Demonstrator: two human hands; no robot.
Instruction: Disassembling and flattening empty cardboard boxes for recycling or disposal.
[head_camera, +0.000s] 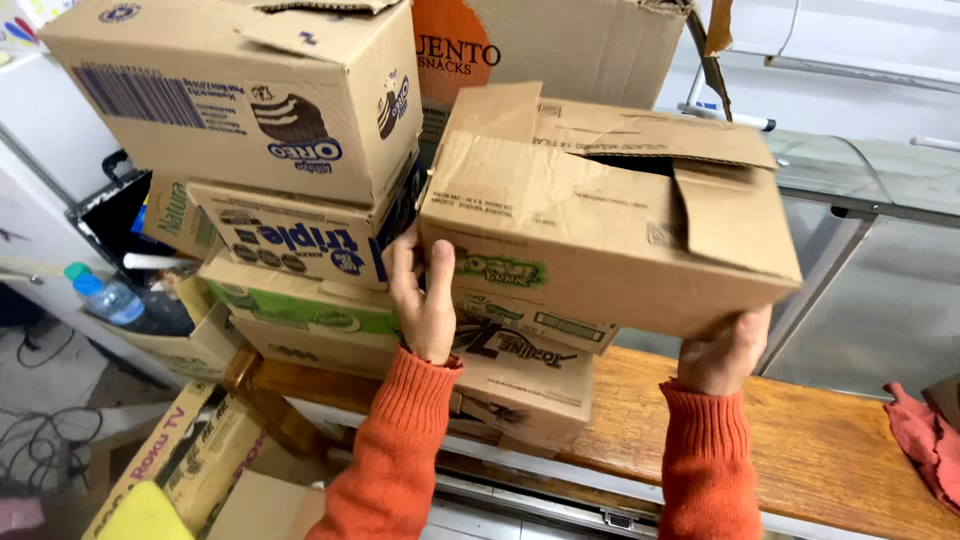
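Both hands gripping cardboard box: left hand fingers clamped on its left end, right hand cupping its bottom right corner, above wooden counter.

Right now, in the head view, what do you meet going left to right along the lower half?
Water bottle → left hand → held cardboard box → right hand → red cloth on the wooden counter.

The light is soft and even. The box looks a bit blurry by the right hand.
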